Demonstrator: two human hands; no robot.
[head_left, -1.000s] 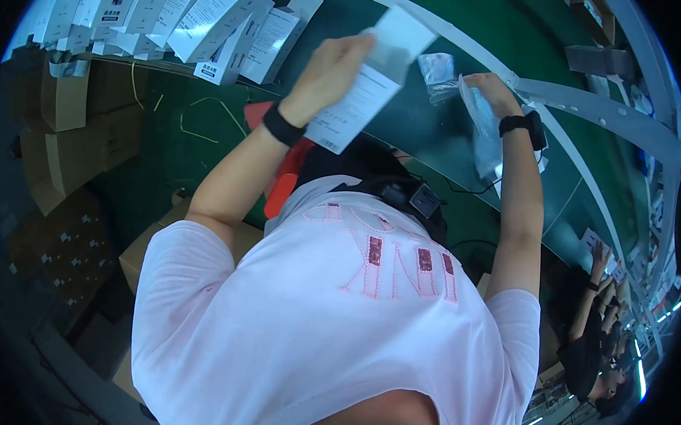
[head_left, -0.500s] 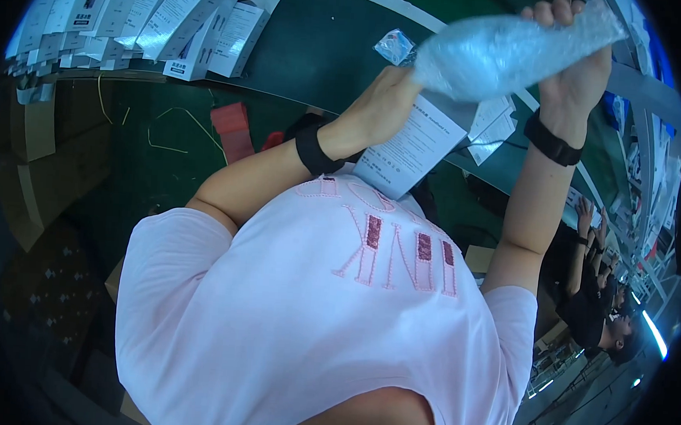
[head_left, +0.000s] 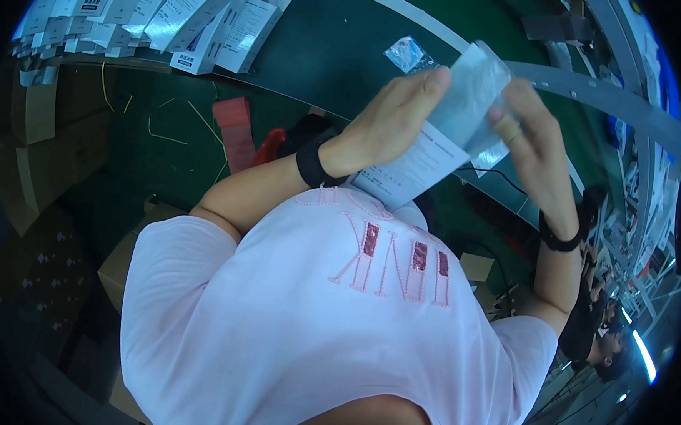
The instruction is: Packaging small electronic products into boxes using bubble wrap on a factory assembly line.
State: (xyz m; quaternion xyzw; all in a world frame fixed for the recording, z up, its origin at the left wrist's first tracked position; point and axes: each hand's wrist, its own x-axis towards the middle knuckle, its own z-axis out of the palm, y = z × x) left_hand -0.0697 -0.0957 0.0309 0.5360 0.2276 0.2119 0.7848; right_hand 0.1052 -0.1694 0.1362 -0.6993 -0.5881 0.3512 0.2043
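A white printed box leans between my body and the edge of the green table. My left hand is closed round the box's upper left side; its fingers are mostly hidden behind it, the thumb pointing up. An object in translucent bubble wrap stands upright at the top of the box, its lower end going behind or into the box; which, I cannot tell. To its right is my right hand, smeared by motion, with bent fingers beside the wrap. Whether it touches the wrap is unclear.
Several white printed boxes stand crowded at the table's far left. A small clear plastic packet lies on the green table behind my hands. Cardboard boxes sit at left. A metal frame rises at right; a co-worker is beyond.
The bubble-wrapped object has swung from lying slanted between both hands to upright at the box. My right hand has let go of its far end and come down and inward.
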